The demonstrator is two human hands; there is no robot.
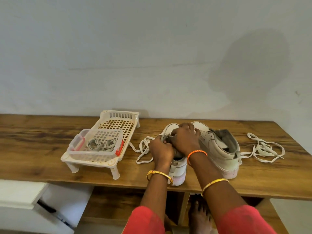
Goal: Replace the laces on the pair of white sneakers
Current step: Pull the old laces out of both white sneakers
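Wooden table (42,132) against a plain wall, both hands on the left sneaker (177,168): left hand (161,152) and right hand (184,141) pinch its lace (143,149) at the eyelets. I'd pull slack evenly, one row at a time. Right sneaker (219,149) already unlaced, loose lace (263,149) beside it. No readable branding

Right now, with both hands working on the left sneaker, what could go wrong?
1. The loose white lace trails beside the left sneaker, which sits near the table edge; a hard tug might drag the shoe off.
2. The removed lace right of the other sneaker could get mixed up with the grey laces in the clear container.
3. The left hand and right hand hide the eyelets, so a skipped hole may go unnoticed.
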